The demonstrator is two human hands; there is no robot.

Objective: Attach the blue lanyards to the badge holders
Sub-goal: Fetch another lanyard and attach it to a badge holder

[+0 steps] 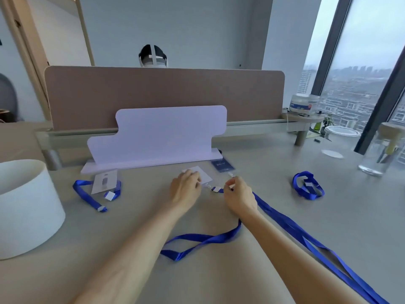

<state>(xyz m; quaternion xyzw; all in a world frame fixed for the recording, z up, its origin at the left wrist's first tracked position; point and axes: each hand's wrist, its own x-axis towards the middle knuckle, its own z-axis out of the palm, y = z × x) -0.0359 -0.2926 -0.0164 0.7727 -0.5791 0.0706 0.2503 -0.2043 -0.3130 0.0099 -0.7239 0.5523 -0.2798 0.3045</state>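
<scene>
The left hand [185,185] has its fingers curled close together over the near edge of a white badge holder [202,174], gripping it against the desk [274,172]. Just right of those fingertips lies the clip [215,189] of the long blue lanyard [285,218], which the right hand [239,194] pinches between thumb and forefinger; the strap trails back under that wrist. Just beyond the right fingers sits a dark blue badge [222,165]. Well outside the hands lie 2 more: a coiled lanyard [308,185] rightward, and a folded lanyard [87,195] leftward beside a second badge holder [104,182].
</scene>
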